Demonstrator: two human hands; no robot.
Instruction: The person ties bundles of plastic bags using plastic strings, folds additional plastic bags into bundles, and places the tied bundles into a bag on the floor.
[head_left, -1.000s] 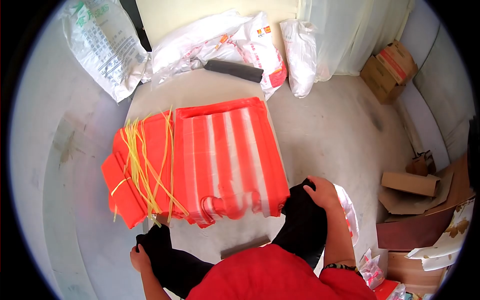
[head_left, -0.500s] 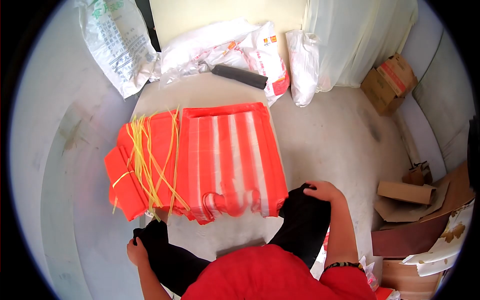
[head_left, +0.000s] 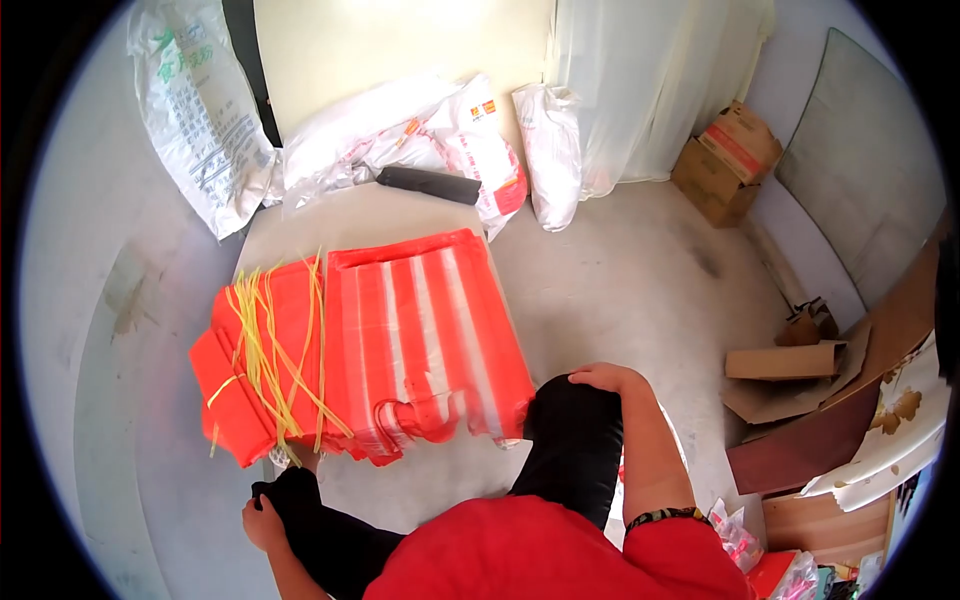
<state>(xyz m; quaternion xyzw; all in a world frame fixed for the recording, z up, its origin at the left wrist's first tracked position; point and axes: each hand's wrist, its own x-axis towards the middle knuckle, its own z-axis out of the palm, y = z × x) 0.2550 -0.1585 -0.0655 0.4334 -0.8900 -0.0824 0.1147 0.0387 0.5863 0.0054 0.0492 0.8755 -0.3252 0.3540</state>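
My left hand (head_left: 262, 524) rests on the outer side of my left knee, its fingers partly hidden, holding nothing that shows. On top of my right knee lies my right hand (head_left: 604, 377), open and empty. In front of my knees, a stack of red-and-white striped plastic bags (head_left: 425, 340) lies flat on a low table (head_left: 345, 218). Red bags (head_left: 295, 300) lie to its left, with thin yellow ties (head_left: 262, 345) strewn over them. A folded red bundle (head_left: 232, 400) with a yellow tie round it sits at the left edge.
A black roll (head_left: 428, 185) lies at the table's far end, before white sacks (head_left: 370, 125). A printed sack (head_left: 200, 120) leans at the left. Another white sack (head_left: 552, 155) stands beyond the table. Cardboard boxes (head_left: 715, 180) and an opened carton (head_left: 785, 362) are at the right.
The view has turned to the right, so the table and sacks appear farther left. Both hands remain on the knees, and the bags and ties lie as before.
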